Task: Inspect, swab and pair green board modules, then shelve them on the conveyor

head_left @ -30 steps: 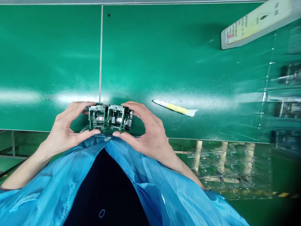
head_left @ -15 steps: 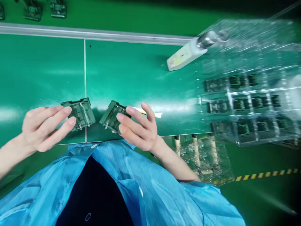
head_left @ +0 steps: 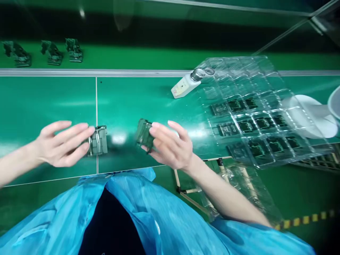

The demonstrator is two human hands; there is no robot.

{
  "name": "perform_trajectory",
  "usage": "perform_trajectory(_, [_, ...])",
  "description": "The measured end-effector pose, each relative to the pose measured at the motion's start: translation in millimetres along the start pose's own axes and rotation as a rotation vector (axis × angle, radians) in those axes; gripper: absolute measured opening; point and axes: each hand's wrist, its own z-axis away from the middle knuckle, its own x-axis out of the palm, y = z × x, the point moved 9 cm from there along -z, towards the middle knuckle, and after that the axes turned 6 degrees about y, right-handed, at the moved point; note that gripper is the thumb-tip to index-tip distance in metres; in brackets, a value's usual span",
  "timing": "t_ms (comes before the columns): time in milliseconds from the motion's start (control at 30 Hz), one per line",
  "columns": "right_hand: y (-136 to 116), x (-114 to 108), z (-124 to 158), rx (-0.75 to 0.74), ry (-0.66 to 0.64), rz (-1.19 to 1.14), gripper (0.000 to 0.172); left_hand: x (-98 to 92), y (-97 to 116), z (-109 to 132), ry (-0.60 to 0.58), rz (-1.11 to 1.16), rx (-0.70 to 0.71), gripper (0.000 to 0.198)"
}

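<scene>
Right hand (head_left: 171, 146) — fingers hold a green module (head_left: 144, 132), which projects left beyond the fingertips, over the bench (head_left: 132, 99). Left hand (head_left: 63, 144) — fingertips overlap the left edge of a second module (head_left: 102, 141); whether they grip it cannot be determined.

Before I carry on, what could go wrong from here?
The green module in the right hand looks tilted and could slip from the fingertips. The clear tray appears to jut past the near edge of the table, so a knock might tip it.
</scene>
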Motion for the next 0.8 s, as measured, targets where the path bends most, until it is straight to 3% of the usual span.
perform_trajectory(67, [29.9, -1.5, 17.7, 0.382, 0.305, -0.122, 0.047, 17.6, 7.1, 0.6, 0.078, 0.101, -0.088, 0.049])
perform_trajectory(100, [46.7, 9.6, 32.0, 0.623, 0.411, -0.270, 0.049, 25.4, 5.2, 4.2, 0.146, 0.212, -0.201, 0.049])
perform_trajectory(167, [65.9, 54.9, 59.6, 1.076, 0.533, -0.693, 0.045, 50.3, 9.4, 13.8, 0.157, 0.338, -0.351, 0.035])
perform_trajectory(200, [65.7, 80.8, 66.8, 1.241, 0.566, -0.917, 0.045, 64.3, 11.2, 19.3, 0.135, 0.422, -0.440, 0.038])
perform_trajectory(267, [57.1, 120.5, 67.8, 1.432, 0.618, -1.268, 0.048, 89.0, 13.2, 30.1, 0.130, 0.656, -0.644, 0.055])
perform_trajectory(367, [44.5, 149.4, 57.9, 1.542, 0.620, -1.529, 0.057, 114.2, 14.4, 43.4, 0.251, 1.039, -0.948, 0.058])
perform_trajectory(467, [34.5, 158.1, 49.2, 1.601, 0.601, -1.680, 0.060, 122.4, 16.7, 47.5, 0.379, 1.228, -1.094, 0.053])
perform_trajectory(600, [31.2, 152.1, 41.4, 1.590, 0.772, -1.795, 0.041, 115.2, 11.8, 51.9, 0.572, 1.344, -1.178, 0.052])
perform_trajectory(800, [35.6, 141.2, 43.3, 1.509, 0.899, -1.725, 0.021, 113.5, 3.0, 53.7, 0.616, 1.388, -1.201, 0.055])
